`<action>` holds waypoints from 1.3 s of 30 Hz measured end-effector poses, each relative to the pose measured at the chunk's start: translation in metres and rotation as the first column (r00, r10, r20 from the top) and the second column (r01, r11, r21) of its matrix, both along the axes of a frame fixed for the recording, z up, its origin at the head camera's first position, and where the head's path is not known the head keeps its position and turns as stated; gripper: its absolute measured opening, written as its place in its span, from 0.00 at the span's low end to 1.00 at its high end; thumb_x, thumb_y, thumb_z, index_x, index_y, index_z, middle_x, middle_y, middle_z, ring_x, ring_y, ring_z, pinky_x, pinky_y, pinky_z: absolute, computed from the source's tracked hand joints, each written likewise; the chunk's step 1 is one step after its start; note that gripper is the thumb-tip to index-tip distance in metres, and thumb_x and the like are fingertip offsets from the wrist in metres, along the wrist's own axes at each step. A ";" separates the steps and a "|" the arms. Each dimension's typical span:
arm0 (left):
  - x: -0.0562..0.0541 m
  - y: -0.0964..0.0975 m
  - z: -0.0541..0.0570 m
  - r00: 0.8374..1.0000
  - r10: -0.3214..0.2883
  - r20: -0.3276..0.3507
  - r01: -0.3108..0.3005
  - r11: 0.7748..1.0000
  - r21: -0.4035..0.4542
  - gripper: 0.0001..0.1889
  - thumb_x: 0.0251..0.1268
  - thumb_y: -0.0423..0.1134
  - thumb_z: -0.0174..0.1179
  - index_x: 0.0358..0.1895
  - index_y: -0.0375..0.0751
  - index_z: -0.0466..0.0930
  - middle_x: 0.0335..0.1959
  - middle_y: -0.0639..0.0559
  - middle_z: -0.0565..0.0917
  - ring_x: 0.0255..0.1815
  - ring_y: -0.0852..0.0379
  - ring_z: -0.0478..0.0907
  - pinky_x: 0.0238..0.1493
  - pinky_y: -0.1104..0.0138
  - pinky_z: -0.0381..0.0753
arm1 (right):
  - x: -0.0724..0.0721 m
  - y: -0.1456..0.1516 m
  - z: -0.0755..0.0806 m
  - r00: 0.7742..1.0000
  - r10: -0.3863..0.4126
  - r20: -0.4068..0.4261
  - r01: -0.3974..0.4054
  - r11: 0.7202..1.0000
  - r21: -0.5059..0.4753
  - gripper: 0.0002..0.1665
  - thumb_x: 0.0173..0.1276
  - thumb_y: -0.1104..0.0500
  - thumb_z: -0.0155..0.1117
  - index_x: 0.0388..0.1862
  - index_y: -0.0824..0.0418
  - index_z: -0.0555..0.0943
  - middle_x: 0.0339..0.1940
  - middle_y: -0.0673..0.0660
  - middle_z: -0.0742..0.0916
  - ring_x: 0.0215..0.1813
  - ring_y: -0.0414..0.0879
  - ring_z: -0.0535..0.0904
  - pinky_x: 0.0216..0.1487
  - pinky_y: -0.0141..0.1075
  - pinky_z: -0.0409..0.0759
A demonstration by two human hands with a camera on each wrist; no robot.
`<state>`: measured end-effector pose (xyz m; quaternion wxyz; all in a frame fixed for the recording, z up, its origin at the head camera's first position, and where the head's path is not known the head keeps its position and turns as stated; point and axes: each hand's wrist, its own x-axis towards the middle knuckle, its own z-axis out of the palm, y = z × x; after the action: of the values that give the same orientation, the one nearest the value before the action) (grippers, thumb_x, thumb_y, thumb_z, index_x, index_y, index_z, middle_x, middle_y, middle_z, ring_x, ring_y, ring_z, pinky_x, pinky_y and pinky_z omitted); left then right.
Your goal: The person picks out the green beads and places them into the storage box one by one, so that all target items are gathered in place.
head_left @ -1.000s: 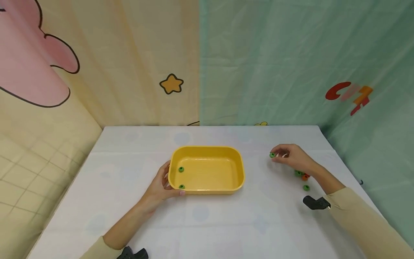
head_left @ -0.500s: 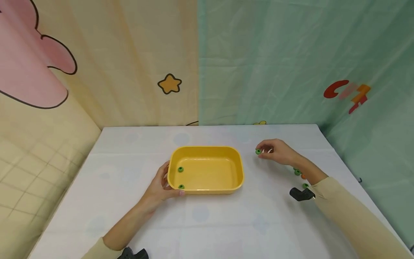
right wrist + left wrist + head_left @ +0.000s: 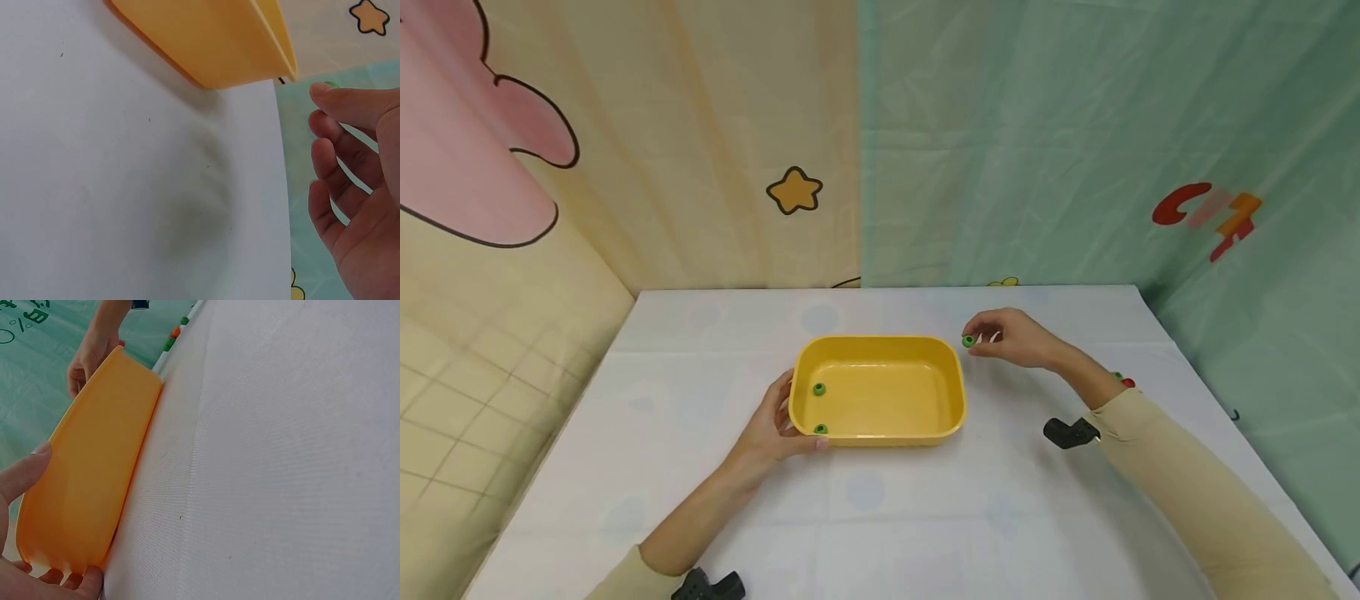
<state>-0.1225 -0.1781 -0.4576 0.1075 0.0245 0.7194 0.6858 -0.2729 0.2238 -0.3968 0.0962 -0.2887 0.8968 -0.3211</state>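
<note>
A yellow rectangular tray (image 3: 880, 440) stands on the white-covered table. My left hand (image 3: 772, 429) grips its left end, thumb over the near rim and fingers round the side. Two green beads lie in the tray's left part: one bead (image 3: 819, 389) toward the middle, another bead (image 3: 821, 429) by the near wall. Just off the tray's right rim, my right hand (image 3: 1011, 337) pinches a green bead (image 3: 967, 341) with a dark hole between thumb and fingertips. In the right wrist view, the thumb hides most of that bead (image 3: 332, 84).
Behind my right forearm a green bead (image 3: 1117, 376) and a red bead (image 3: 1128, 382) show on the table; the arm hides others. The left wrist view has an orange bead (image 3: 175, 331) among green ones. Printed curtains (image 3: 1000, 150) stand along the table's back and sides.
My right hand has moved left with the pinched green bead, from near the loose beads to the tray's right rim. The left hand and tray have stayed in place.
</note>
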 end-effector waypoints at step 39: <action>0.000 0.001 0.001 1.000 0.004 0.010 -0.004 1.000 -0.002 0.62 0.52 0.29 0.80 0.84 0.48 0.44 0.84 0.46 0.49 0.83 0.43 0.49 0.75 0.59 0.63 | -0.024 -0.124 0.010 0.957 0.289 0.008 -0.288 0.955 -0.066 0.09 0.71 0.64 0.70 0.49 0.62 0.87 0.42 0.49 0.88 0.41 0.45 0.81 0.50 0.36 0.85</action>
<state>-0.1229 -0.1773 -0.4561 0.1098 0.0198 0.7196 0.6853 -0.2966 0.0995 -0.3871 0.1404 -0.4165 0.8335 -0.3348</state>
